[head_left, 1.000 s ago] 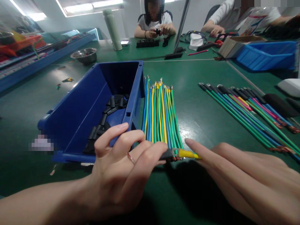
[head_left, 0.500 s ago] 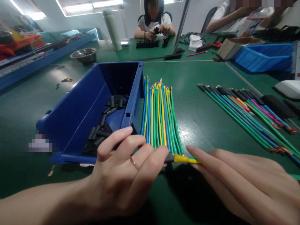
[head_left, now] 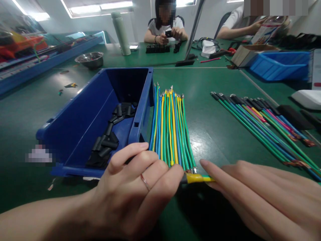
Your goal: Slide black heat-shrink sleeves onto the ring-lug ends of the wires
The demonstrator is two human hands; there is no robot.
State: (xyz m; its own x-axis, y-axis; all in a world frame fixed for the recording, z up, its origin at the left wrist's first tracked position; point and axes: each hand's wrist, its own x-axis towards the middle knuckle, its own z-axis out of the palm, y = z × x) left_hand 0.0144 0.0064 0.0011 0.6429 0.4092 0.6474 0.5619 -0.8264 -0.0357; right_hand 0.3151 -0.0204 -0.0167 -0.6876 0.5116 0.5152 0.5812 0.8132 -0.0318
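My left hand (head_left: 147,187), with a ring on one finger, is closed on the black sleeve at the end of a yellow-green cable (head_left: 197,178). My right hand (head_left: 260,194) pinches the same cable farther right. A row of blue, green and yellow cables (head_left: 173,130) with metal lugs lies just beyond my fingers. To its left stands a dark blue bin (head_left: 85,110) holding short black sleeves (head_left: 106,144). My left fingertips are near the bin's front right corner.
More cables with black-sleeved ends (head_left: 258,127) lie at the right. Farther back are a metal bowl (head_left: 90,60), a green bottle (head_left: 121,33), a black stand base (head_left: 185,63), a cardboard box (head_left: 243,55) and a light blue bin (head_left: 281,65). Two people sit across the table.
Both hands and the held cable sit slightly lower in the view. My grip on the cable looks the same. The person at the back right has moved the clear container a little.
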